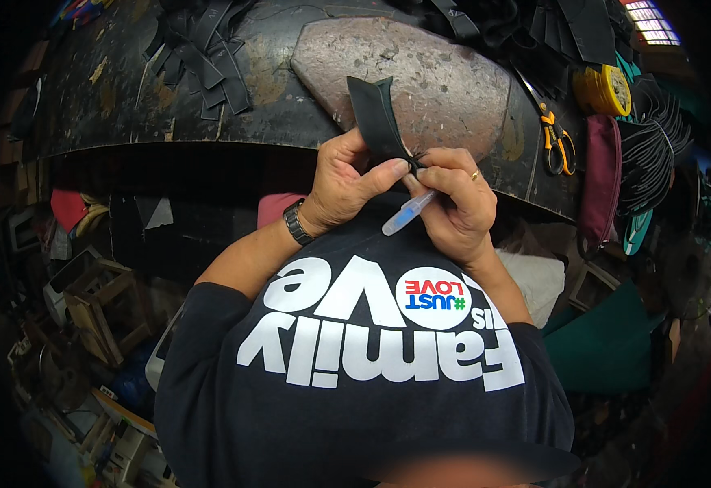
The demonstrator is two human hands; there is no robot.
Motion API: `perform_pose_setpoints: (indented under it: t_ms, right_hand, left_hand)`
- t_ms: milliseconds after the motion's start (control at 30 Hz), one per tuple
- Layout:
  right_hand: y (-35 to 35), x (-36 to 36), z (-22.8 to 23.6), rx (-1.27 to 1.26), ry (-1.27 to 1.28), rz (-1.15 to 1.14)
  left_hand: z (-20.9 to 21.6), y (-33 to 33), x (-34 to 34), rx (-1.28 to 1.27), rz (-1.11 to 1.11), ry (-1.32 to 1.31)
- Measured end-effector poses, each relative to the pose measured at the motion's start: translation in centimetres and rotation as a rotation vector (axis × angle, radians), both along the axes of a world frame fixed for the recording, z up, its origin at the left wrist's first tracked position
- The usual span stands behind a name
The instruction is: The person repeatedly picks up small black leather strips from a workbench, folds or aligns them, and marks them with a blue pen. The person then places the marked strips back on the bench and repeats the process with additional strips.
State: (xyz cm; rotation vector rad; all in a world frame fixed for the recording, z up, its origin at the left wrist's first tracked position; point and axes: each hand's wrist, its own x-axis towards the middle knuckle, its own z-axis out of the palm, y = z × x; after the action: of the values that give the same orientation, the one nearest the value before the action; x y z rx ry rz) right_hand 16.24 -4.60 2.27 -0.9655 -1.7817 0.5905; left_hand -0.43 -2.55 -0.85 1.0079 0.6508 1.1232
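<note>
Black strap piece [376, 114] is being pinched by left hand [347, 183]; right hand [457, 199], fingers clamped on a translucent blue-tipped tube [408, 213], seems mid-gluing; steady tip placement is needed next.

Dark worn workbench [111, 98], wooden crates [103, 309] below, perhaps a window [652, 20].
</note>
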Motion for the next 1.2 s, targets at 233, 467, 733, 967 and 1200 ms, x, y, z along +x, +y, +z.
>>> perform_pose_setpoints:
  t_ms: [233, 467, 733, 967, 1200]
  right_hand:
    - [-0.1, -0.3, 0.9, -0.299, 0.170, -0.094]
    - [0.6, 0.2, 0.3, -0.261, -0.110, 0.015]
    - [2.0, 1.8, 1.2, -0.274, 0.303, -0.054]
    - [1.8, 2.3, 0.7, -0.693, 0.949, 0.050]
    - [1.9, 0.9, -0.3, -0.730, 0.920, 0.033]
  left_hand:
    - [0.6, 0.5, -0.6, 0.063, -0.020, 0.112]
    - [0.8, 0.7, -0.2, 0.083, 0.005, 0.173]
    - [0.7, 1.5, 0.6, 0.144, 0.121, 0.121]
    - [0.9, 1.3, 0.2, 0.132, -0.016, 0.091]
    - [1.1, 1.1, 0.1, 0.100, -0.069, 0.111]
